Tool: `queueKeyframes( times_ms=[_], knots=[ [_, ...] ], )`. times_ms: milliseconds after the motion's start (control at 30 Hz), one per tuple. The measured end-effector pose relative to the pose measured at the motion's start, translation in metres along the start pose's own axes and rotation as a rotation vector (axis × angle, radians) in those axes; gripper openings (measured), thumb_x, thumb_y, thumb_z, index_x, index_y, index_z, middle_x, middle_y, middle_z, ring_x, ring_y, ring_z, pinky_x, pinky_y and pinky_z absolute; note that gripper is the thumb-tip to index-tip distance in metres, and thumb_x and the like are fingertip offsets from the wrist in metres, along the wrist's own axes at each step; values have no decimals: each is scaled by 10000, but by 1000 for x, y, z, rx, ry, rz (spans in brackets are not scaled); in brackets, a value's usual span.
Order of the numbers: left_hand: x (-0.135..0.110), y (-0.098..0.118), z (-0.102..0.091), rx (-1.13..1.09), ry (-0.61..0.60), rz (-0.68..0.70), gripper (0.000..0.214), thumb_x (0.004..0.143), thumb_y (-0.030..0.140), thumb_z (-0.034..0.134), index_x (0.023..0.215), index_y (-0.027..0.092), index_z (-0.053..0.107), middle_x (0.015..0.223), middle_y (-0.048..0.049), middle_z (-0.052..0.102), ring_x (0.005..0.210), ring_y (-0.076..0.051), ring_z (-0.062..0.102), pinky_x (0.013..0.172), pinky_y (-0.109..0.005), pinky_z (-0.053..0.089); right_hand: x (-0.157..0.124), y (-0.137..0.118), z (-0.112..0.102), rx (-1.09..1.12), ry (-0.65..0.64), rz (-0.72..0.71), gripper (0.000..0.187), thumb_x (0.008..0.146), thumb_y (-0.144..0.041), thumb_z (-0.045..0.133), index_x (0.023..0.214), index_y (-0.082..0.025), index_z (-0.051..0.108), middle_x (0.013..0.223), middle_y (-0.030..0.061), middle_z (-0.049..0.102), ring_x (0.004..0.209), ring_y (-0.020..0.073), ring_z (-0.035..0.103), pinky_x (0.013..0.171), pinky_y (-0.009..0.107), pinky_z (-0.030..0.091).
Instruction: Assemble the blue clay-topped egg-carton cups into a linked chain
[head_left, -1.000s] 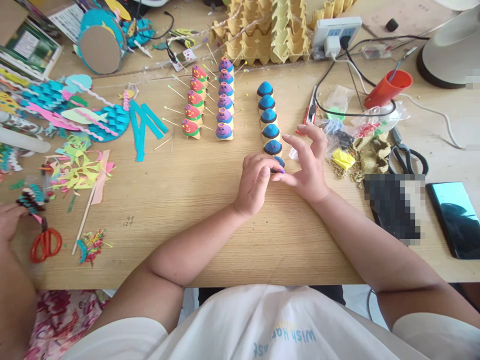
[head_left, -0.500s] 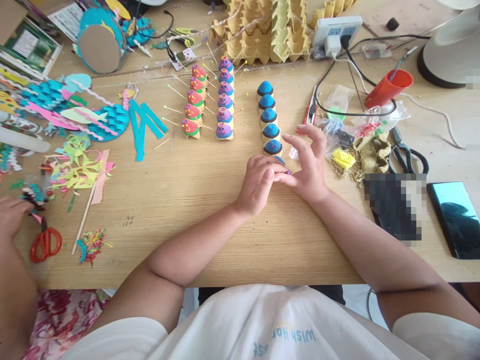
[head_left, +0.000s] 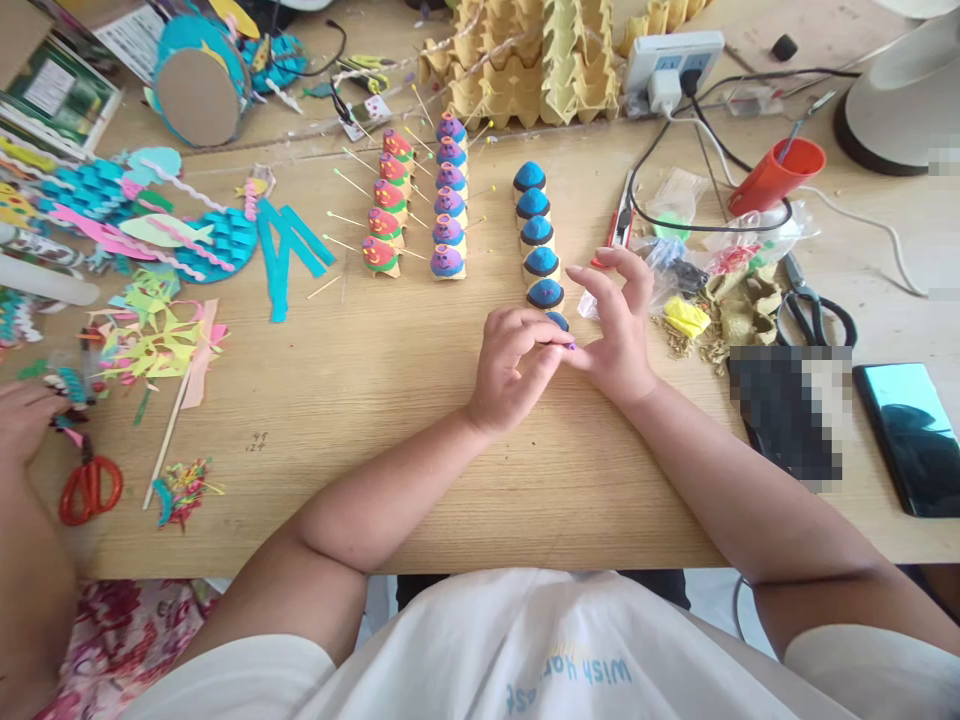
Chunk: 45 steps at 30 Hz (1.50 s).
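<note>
Wooden bench [head_left: 420, 450] carries paper scraps [head_left: 154, 340] well left of the blue row [head_left: 536, 235] of cups. At that row's near end, my left hand [head_left: 510, 370] has its fingers clamped on the last cup [head_left: 557, 320], mostly hiding it. Just right of the row's end, my right hand [head_left: 615, 335] has its fingers spread apart and lifted, thumb tip at a purple pin head [head_left: 571, 346] beside that cup.

Craft clutter on our wooden table [head_left: 390, 420]
At the far edge we see egg cartons [head_left: 540, 60] and a power strip [head_left: 675, 58]. Red scissors [head_left: 90, 488] and teal strips [head_left: 289, 250] lie left; black scissors [head_left: 814, 315], an orange cup [head_left: 776, 175] and a phone [head_left: 907, 435] lie right.
</note>
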<state>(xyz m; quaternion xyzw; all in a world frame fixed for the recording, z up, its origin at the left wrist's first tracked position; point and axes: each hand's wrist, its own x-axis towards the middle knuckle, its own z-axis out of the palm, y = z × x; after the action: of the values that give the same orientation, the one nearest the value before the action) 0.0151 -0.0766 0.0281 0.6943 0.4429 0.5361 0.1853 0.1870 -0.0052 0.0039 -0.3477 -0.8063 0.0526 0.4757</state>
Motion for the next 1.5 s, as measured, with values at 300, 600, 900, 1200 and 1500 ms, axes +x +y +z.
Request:
queueKeyframes(
  times_ms=[300, 600, 900, 1200, 1500],
  knots=[
    [-1, -4, 6, 123, 65, 51, 43, 978, 282, 739, 961, 248, 720, 965, -2, 755, 1009, -178, 687, 1009, -378, 513, -2, 3, 0, -16, -23, -15, 710, 923, -714, 674, 1542, -429, 476, 1523, 85, 426, 1486, 391, 459, 1275, 646, 348],
    [-1, -10, 3, 99, 206, 32, 69, 1015, 297, 715, 1035, 265, 774, 1033, -14, 730, 1052, -161, 673, 1023, -363, 514, 2, -7, -5, 79, -3, -13, 486, 1026, -404, 607, 1506, -347, 557, 1445, 132, 558, 1406, 370, 558, 1168, 651, 474],
    [-1, -11, 2, 76, 231, 45, 109, 993, 362, 746, 986, 255, 724, 999, -7, 710, 1011, -161, 679, 993, -373, 531, 7, -14, -12, 322, -17, -20, 244, 1040, -329, 605, 1190, -276, 789, 1126, 91, 732, 1073, 263, 714, 949, 477, 584],
    [-2, -14, 3, 1, 255, 33, 121, 1048, 341, 662, 972, 254, 698, 965, 0, 702, 991, -155, 660, 992, -371, 522, 8, -18, -14, 507, -65, -17, 267, 1061, -283, 586, 967, -231, 830, 909, 72, 774, 876, 195, 738, 832, 374, 595],
    [-4, -14, 3, 50, 217, 2, 142, 1057, 361, 644, 1077, 270, 751, 1042, -27, 705, 1049, -160, 676, 992, -357, 548, 11, -21, -15, 635, -153, 92, 260, 1057, -388, 626, 1018, -230, 829, 861, 48, 762, 755, 160, 674, 724, 314, 539]
  ],
)
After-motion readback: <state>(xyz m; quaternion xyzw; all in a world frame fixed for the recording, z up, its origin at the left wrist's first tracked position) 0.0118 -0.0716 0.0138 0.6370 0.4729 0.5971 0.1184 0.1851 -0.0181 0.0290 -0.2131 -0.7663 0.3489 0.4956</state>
